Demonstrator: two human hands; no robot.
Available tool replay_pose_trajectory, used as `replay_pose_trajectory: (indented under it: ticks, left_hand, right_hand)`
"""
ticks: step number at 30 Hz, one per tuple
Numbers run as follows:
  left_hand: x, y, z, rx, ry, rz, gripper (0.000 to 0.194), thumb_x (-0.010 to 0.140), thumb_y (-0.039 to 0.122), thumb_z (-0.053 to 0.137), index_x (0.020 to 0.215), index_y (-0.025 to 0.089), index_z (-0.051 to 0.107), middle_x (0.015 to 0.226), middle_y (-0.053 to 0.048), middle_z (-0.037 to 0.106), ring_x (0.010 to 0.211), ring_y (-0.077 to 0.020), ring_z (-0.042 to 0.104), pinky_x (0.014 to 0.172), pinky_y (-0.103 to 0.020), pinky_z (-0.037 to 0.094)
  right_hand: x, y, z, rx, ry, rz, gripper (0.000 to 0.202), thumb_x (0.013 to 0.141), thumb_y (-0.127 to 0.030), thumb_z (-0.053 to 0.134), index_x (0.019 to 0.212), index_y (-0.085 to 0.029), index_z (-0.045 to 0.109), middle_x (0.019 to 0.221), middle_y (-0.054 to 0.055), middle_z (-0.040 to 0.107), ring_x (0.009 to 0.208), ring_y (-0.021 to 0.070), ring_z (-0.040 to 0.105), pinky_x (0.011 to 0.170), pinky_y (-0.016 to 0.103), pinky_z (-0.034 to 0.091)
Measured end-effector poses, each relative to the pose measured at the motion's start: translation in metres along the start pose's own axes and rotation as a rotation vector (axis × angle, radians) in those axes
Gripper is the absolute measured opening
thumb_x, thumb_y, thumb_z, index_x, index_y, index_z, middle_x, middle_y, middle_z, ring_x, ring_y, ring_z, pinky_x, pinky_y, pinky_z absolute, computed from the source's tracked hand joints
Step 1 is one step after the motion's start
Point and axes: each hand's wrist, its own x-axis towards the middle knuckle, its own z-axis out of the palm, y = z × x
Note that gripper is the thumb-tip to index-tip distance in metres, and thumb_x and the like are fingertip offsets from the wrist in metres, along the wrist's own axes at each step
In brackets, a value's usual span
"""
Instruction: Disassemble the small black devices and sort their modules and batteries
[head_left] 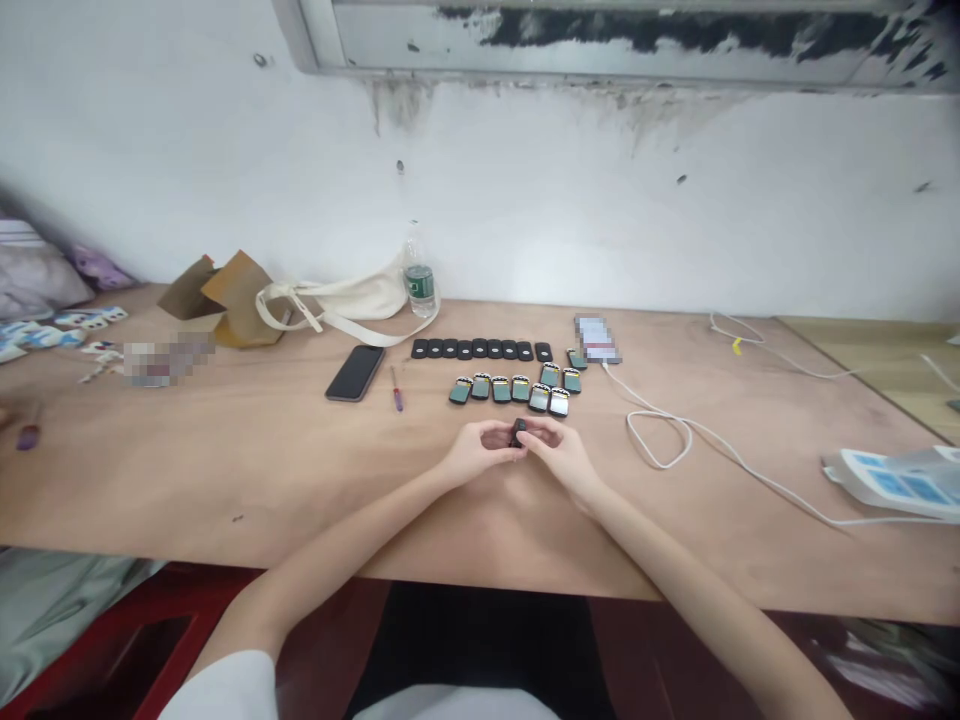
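Note:
Just above the table, between both hands, is a small black fob-like case (518, 431). The fingertips of my left hand (476, 450) pinch it from one side, and those of my right hand (559, 455) grip it from the other. Its face is too small to make out. Beyond the hands, several open black case halves (500, 389) lie in loose rows, showing greenish or silvery insides with yellow and white ends. Farther back runs a neat row of closed-looking black fobs (480, 349), each with a pale spot.
Left of the rows lie a screwdriver (397, 390) and a dark phone (355, 373). A water bottle (420, 280), white bag (352, 300) and brown paper bag (241, 300) stand behind. Rightward are a second phone (597, 338), its white cable (720, 442) and a power strip (892, 482).

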Motion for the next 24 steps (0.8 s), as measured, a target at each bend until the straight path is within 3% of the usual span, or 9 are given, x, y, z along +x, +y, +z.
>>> replay_pose_trajectory:
  ticks: [4, 9, 17, 21, 24]
  left_hand:
    - [-0.001, 0.003, 0.0, -0.121, -0.049, -0.109, 0.051, 0.061, 0.041, 0.08, 0.1, 0.01, 0.068, 0.096, -0.014, 0.071, 0.095, -0.0277, 0.066, 0.086, -0.04, 0.052]
    - [-0.004, 0.01, -0.003, -0.391, -0.276, -0.176, 0.046, 0.073, 0.041, 0.072, 0.104, 0.008, 0.066, 0.106, -0.018, 0.067, 0.094, -0.0274, 0.066, 0.093, -0.044, 0.047]
    - [-0.006, 0.012, -0.005, -0.491, -0.378, -0.199, 0.038, 0.077, 0.034, 0.07, 0.105, 0.009, 0.066, 0.112, -0.019, 0.065, 0.102, -0.0299, 0.064, 0.101, -0.047, 0.04]
    - [-0.006, 0.013, -0.006, -0.486, -0.385, -0.224, 0.038, 0.077, 0.036, 0.07, 0.104, 0.009, 0.066, 0.111, -0.018, 0.065, 0.103, -0.0296, 0.063, 0.102, -0.045, 0.04]
    - [-0.005, 0.01, -0.006, -0.471, -0.374, -0.237, 0.038, 0.076, 0.038, 0.07, 0.101, 0.009, 0.067, 0.108, -0.018, 0.067, 0.099, -0.0286, 0.065, 0.1, -0.045, 0.042]
  right_hand:
    - [0.002, -0.001, -0.002, 0.024, -0.016, 0.06, 0.036, 0.065, -0.043, 0.074, 0.09, -0.017, 0.068, 0.087, 0.006, 0.071, 0.071, 0.0167, 0.064, 0.072, 0.032, 0.053]
    - [0.004, 0.0, -0.003, 0.124, -0.084, 0.094, 0.043, 0.073, -0.056, 0.062, 0.089, -0.017, 0.067, 0.061, 0.0, 0.062, 0.052, 0.0125, 0.054, 0.053, 0.027, 0.048]
    - [0.002, 0.002, -0.004, 0.088, -0.069, 0.059, 0.041, 0.072, -0.056, 0.064, 0.088, -0.019, 0.069, 0.08, 0.004, 0.068, 0.066, 0.0158, 0.06, 0.057, 0.026, 0.05]
    - [0.002, 0.002, -0.004, 0.052, -0.077, 0.048, 0.039, 0.075, -0.056, 0.061, 0.088, -0.019, 0.069, 0.081, 0.004, 0.069, 0.067, 0.017, 0.062, 0.06, 0.028, 0.052]
    - [0.002, 0.0, -0.004, 0.025, -0.079, 0.012, 0.038, 0.074, -0.051, 0.064, 0.096, -0.02, 0.068, 0.093, 0.005, 0.07, 0.074, 0.0175, 0.064, 0.065, 0.029, 0.053]
